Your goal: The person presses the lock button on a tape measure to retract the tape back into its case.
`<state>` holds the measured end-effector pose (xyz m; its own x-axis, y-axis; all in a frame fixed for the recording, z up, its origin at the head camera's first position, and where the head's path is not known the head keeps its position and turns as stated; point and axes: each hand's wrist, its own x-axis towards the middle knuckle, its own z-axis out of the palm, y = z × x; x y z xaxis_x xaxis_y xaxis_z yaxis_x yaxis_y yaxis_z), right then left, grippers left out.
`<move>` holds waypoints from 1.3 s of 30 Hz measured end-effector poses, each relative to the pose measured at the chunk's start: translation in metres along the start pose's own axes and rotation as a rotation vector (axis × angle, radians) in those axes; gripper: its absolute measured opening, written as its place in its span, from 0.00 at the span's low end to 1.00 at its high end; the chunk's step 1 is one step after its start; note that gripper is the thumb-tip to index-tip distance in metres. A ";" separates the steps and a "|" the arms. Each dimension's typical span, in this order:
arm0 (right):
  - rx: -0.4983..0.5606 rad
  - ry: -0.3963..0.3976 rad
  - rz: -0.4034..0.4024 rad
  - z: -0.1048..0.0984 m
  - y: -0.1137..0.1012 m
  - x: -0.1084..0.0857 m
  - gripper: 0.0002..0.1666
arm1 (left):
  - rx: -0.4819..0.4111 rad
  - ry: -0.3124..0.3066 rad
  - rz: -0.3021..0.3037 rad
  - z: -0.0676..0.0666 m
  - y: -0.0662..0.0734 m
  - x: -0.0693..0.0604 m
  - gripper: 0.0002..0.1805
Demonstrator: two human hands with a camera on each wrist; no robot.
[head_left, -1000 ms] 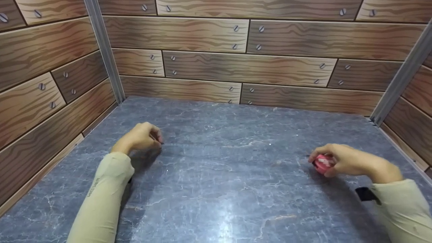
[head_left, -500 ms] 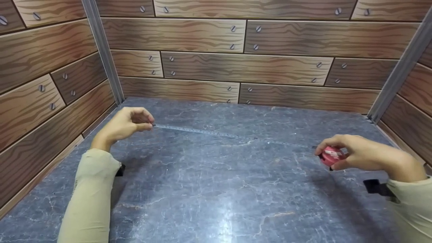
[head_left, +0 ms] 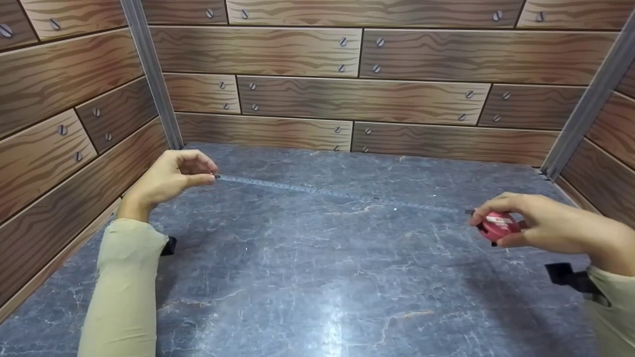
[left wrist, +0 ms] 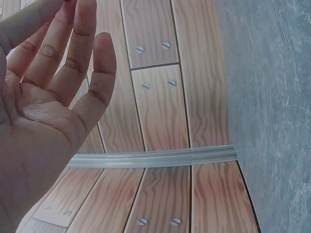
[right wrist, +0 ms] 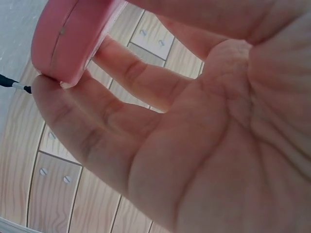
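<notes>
A red tape measure [head_left: 500,225] is gripped between the thumb and fingers of my right hand [head_left: 550,223], above the table on the right. From its case a pale translucent tape [head_left: 307,189] stretches leftward across the head view. Its dark end is pinched by the thumb and fingertips of my left hand [head_left: 173,173], raised near the back left. In the right wrist view the rounded case [right wrist: 73,41] lies against the fingers, with the thumb above it. The left wrist view shows my left palm [left wrist: 43,111]; the pinched end is mostly cut off at the top.
A blue-grey marbled tabletop [head_left: 297,277] lies under both hands. Wood-patterned walls [head_left: 297,54] rise at the back and both sides, with a metal corner post [head_left: 154,74] on the left and another [head_left: 585,99] on the right. Black straps [head_left: 570,277] show at the wrists.
My left hand has risen and moved left and away, my right hand right and slightly up. The gap between them has widened, and the drawn-out tape now shows plainly.
</notes>
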<state>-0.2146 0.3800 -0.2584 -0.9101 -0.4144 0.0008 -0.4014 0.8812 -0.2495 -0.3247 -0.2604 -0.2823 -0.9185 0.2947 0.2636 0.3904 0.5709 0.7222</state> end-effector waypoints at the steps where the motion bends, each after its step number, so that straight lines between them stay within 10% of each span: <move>1: 0.003 -0.010 0.009 0.000 -0.001 0.000 0.26 | -0.002 -0.001 -0.001 -0.001 0.000 0.000 0.13; 39: 0.026 0.072 -0.022 0.001 0.006 0.007 0.30 | -0.011 -0.001 -0.021 -0.003 -0.001 -0.003 0.13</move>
<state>-0.2235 0.3818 -0.2606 -0.9064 -0.4156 0.0760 -0.4197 0.8654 -0.2737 -0.3225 -0.2638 -0.2820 -0.9266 0.2830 0.2476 0.3700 0.5688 0.7345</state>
